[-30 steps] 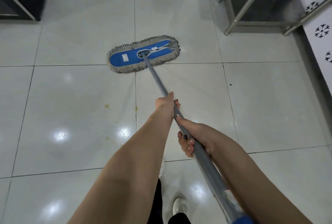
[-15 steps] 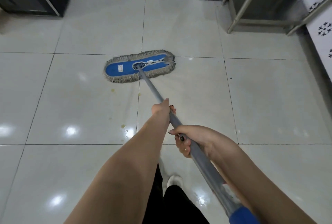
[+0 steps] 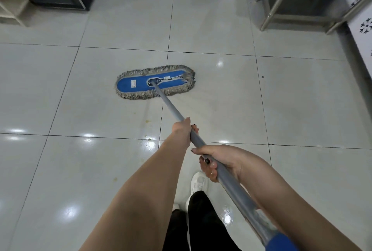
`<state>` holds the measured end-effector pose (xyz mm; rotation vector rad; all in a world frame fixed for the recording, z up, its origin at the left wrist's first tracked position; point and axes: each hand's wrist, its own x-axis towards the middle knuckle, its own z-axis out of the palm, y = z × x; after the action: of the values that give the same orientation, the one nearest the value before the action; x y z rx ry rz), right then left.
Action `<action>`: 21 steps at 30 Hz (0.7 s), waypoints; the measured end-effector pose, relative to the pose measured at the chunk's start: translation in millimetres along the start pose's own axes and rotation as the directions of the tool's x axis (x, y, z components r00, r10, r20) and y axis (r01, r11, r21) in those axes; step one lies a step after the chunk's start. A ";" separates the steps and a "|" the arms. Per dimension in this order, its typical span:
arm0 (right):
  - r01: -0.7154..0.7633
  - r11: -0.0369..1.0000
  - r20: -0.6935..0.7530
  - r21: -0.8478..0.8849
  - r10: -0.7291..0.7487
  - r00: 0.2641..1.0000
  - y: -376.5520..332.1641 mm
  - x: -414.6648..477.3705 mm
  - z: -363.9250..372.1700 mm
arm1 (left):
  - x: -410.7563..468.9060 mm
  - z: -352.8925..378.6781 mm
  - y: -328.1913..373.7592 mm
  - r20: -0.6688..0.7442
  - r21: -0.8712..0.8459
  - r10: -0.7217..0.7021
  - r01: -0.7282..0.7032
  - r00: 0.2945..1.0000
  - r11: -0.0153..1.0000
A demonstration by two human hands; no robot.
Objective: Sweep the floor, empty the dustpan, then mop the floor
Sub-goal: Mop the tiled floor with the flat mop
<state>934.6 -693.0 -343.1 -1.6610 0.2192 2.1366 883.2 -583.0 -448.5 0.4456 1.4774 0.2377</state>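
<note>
The left grip (image 3: 182, 129) holds the mop handle (image 3: 173, 108) lower to steer, the right grip (image 3: 217, 162) holds it higher to push, so the mop head (image 3: 141, 85) lies flat on the floor (image 3: 302, 99).

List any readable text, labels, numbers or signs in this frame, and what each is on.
Nothing here is legible as text.
White tag on the mop head: reddish marks, too blurred to read.
Pale sticker on the mop handle, above the blue grip: too blurred to read.
White panel at right: black snowflake-like motifs, no lettering.
</note>
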 end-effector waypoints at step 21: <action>-0.005 1.000 -0.153 -0.019 0.002 0.988 220.0 -50.9 25.6 | -111.5 -68.5 -185.2 0.071 0.028 -0.082 0.080 0.994 0.996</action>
<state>829.5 -892.8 -316.5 -1.8382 0.2484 2.0212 784.0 -786.0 -429.3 0.4090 1.4255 0.1376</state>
